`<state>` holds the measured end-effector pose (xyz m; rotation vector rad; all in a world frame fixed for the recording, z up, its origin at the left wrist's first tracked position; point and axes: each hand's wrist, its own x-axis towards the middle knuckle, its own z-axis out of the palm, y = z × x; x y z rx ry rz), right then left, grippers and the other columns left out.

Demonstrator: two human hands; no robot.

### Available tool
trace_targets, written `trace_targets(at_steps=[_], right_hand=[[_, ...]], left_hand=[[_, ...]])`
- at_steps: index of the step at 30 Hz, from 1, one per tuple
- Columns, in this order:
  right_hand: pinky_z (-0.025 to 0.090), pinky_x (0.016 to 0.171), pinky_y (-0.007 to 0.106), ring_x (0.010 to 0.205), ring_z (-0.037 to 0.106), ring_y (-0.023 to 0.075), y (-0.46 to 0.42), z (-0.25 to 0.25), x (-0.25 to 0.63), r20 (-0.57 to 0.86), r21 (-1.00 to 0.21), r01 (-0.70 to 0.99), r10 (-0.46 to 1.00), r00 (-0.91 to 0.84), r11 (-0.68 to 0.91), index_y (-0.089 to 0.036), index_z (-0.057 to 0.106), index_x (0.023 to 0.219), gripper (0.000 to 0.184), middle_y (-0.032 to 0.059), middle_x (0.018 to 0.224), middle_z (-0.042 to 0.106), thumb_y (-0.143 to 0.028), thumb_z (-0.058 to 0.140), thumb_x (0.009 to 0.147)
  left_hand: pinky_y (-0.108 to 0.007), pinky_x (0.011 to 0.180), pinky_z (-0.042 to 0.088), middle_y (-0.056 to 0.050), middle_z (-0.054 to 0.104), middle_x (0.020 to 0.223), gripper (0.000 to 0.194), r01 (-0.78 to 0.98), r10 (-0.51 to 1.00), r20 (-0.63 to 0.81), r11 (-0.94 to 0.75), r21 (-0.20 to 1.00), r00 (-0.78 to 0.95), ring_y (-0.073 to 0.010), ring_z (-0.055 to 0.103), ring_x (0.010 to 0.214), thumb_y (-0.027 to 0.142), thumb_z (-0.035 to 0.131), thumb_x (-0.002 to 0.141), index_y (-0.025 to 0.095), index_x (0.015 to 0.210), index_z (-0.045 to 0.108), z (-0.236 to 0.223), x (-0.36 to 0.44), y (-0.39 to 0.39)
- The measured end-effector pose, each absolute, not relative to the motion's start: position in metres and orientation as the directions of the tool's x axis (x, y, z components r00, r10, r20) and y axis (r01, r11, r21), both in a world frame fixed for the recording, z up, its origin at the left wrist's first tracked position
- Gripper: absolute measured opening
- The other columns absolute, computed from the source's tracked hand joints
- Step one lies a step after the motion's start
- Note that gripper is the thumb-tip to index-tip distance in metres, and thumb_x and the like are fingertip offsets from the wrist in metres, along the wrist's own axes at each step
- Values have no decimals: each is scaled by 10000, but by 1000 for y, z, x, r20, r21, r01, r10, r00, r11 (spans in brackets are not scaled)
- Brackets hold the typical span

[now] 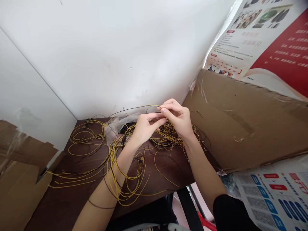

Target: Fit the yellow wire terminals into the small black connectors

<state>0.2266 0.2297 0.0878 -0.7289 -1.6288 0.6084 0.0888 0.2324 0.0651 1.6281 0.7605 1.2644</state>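
Both hands are raised together over a dark brown table [72,199] in a corner. My left hand [144,128] and my right hand [179,118] pinch a thin yellow wire [139,108] between fingertips, and the wire arcs off to the left. A coil of yellow wires [120,179] is looped around my left forearm. More yellow and black wires [166,136] lie tangled on the table under the hands. Another yellow coil [88,136] sits at the back left.
White walls [108,48] close the corner behind. A large cardboard sheet [240,122] leans on the right, with printed posters [264,38] above and below it. Cardboard pieces [19,179] lie at the left. A clear plastic bag [120,123] rests by the wall.
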Motion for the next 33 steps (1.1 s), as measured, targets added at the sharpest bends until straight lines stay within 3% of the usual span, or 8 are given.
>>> trace_targets(at_steps=[4,7,11,14,19,23,26,33], right_hand=[[490,614,282,661,551,111,229,81,224,631,-758,118,767,-115,641,-259,708,890,103,-3,792,592,-295,625,841],[491,662,295,684,571,120,229,75,229,636,-754,191,771,-22,628,-246,678,978,161,6,831,635,-310,568,881],[465,807,336,859,602,158,231,65,241,665,-623,414,728,-166,663,-217,681,985,151,33,931,681,-244,588,869],[439,829,355,867,600,172,234,57,245,651,-519,533,713,-261,668,-215,698,904,99,25,902,701,-213,612,855],[433,802,349,829,608,174,241,47,249,660,-493,580,713,-237,649,-223,708,871,95,15,860,706,-213,614,860],[419,800,343,837,610,177,249,38,258,665,-440,648,711,-229,621,-219,715,865,95,18,857,704,-202,623,855],[393,793,348,843,599,185,254,28,263,655,-344,740,712,-252,578,-227,720,855,94,14,833,694,-211,628,853],[372,780,357,850,572,202,262,16,265,647,-228,822,712,-273,522,-226,721,869,111,23,833,687,-236,611,866]], left_hand=[[-225,498,401,8,543,527,189,18,859,450,-468,884,243,-91,488,486,296,624,814,167,714,720,62,90,232],[-220,508,417,-18,606,617,206,25,864,471,-482,876,178,-84,503,499,291,595,833,166,728,722,63,86,233],[-200,502,420,-21,611,654,160,-39,875,474,-472,881,98,-75,493,520,268,619,811,172,775,741,66,76,234],[-189,501,422,-21,623,674,149,-84,880,471,-465,881,60,-66,488,529,254,625,808,173,781,748,68,70,236],[-189,522,453,-22,641,697,152,-134,859,509,-513,848,-65,-60,515,534,279,647,803,165,762,738,73,65,238],[-213,640,515,-5,635,660,159,-164,792,556,-601,782,-250,-81,591,612,309,654,809,169,774,721,80,61,236],[-244,718,543,6,631,643,174,-254,787,511,-603,757,-346,-89,626,633,328,650,818,171,758,695,86,58,234],[-286,820,568,20,602,622,182,-587,905,343,-425,689,-253,-105,644,686,336,627,852,221,716,665,99,46,232]])
